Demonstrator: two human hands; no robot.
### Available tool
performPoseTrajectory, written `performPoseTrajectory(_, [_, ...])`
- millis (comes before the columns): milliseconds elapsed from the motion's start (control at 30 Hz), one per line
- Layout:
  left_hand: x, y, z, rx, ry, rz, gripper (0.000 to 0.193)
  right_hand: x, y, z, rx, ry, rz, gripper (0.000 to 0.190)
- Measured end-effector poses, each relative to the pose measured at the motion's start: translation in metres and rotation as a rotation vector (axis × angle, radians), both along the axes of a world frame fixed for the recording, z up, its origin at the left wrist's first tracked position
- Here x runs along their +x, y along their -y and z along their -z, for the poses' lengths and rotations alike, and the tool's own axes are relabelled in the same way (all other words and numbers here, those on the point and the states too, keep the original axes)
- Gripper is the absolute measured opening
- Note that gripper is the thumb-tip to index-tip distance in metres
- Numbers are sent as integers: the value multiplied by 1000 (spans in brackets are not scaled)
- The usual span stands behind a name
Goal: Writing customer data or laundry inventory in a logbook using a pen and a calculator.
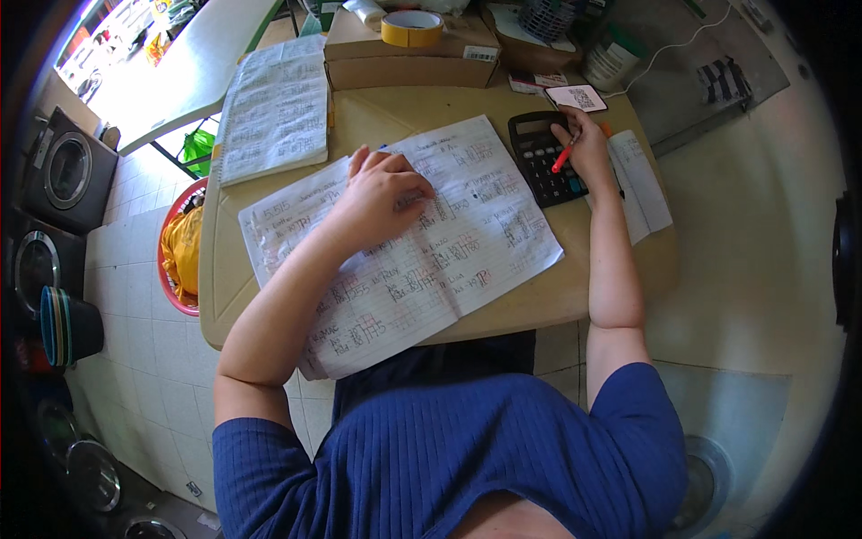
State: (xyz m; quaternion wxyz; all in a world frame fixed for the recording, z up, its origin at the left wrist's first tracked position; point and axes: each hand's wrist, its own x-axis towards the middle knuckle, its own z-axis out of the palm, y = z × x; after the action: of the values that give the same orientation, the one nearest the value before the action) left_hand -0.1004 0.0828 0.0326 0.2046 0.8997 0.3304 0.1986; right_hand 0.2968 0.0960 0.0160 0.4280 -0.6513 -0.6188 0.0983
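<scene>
An open ruled notebook, filled with handwriting in dark and red ink, lies tilted before me at the table's front edge. My left hand rests on its upper middle with the fingers curled down. Something small and greyish shows under those fingers; I cannot tell what it is. To the right of the notebook sits a black desk calculator. Over its right side, my right hand grips a red pen that slants down across the keys. The hand hides part of the keypad.
A spiral notebook lies at the table's back left. Behind stands a cardboard box with yellow tape on top. A phone showing a printed-style code and loose paper lie right. A red laundry basket stands left.
</scene>
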Motion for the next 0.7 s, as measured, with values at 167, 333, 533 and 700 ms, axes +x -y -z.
performPoseTrajectory(167, [0,4,-2,-34,-47,-14,21,-14,9,-6,9,11,26,40])
performPoseTrajectory(333, [3,6,1,-24,-31,-21,24,11,0,8,-71,-21,74,39])
performPoseTrajectory(533, [2,2,9,27,-3,-136,29,8,1,10,-27,-191,-66,38])
performPoseTrajectory(700, [2,-3,10,40,12,-110,25,22,3,3,22,-195,-22,30])
